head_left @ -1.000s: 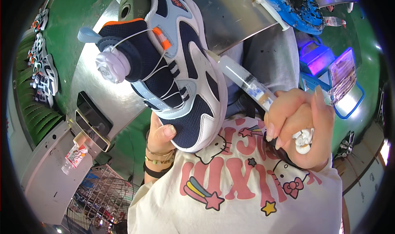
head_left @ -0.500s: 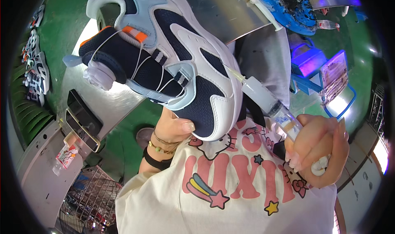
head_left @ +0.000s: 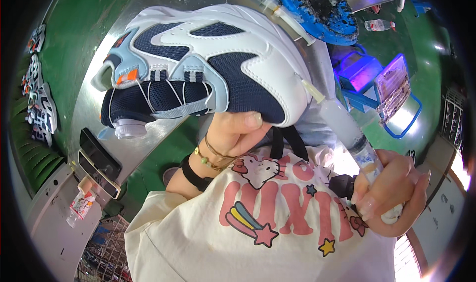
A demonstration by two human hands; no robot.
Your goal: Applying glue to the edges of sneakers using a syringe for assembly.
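A white, navy and light blue sneaker [head_left: 248,69] with a lacing dial on its side lies tilted in the air above the metal table. My left hand [head_left: 238,131] grips it near the toe from below, the thumb pressed along the navy mesh and the other fingers hidden behind the shoe. Wrapped round a clear syringe [head_left: 347,126], my right hand [head_left: 389,185] has its fingers closed on the barrel's lower part and by the plunger end. Whitish fluid fills the barrel. The yellowish needle tip points at the edge of the sneaker's toe, touching or very close to it.
A blue sole-shaped tray [head_left: 317,12] with black residue and another syringe [head_left: 292,24] lie at the far edge of the table [head_left: 163,138]. Two phones [head_left: 99,163] rest at the left. Several sneakers [head_left: 42,98] stand on a green rack. A blue folding chair [head_left: 391,91] stands right.
The sneaker has turned so its side and sole edge face up more, with the dial swung lower. My right hand and the syringe have moved slightly right and down, following the toe.
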